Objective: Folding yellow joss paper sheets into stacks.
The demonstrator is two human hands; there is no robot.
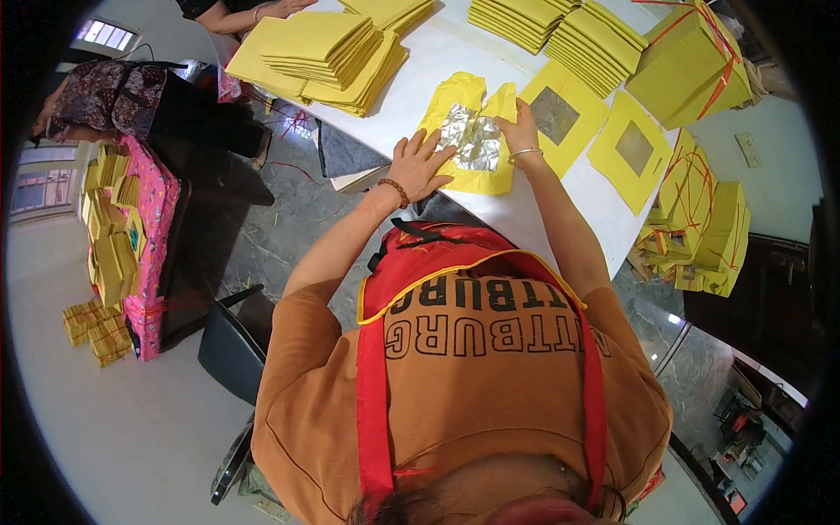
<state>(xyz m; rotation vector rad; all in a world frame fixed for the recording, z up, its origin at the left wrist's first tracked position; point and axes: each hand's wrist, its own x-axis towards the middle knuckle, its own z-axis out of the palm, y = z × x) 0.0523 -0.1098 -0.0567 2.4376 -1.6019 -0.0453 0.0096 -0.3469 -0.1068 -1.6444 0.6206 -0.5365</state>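
Here's the sheet [435,112], yellow with a bright foil [479,140] middle, lying on the white table [573,206] at twelve o'clock from the wearer's chest. The left hand [420,166] is on its eight o'clock edge, fingers fanned well apart, palm down. Over at three, the right hand [521,131] sits against the margin, thumb inward; whether those fingers pinch or merely rest, I cannot tell.

And look at that surface: creased, wavy, with a gap running in from twelve. This looks feather-light and floppy, likely soft as paper, and the foil seems slick and quick to wrinkle. Best hold, I'd judge: flat fingers on the plain yellow margins, around five and nine, clear of the gap, where it might tear. Two flat sheets [579,98] with grey squares lie towards three, and a thick stack [311,39] stands at ten.
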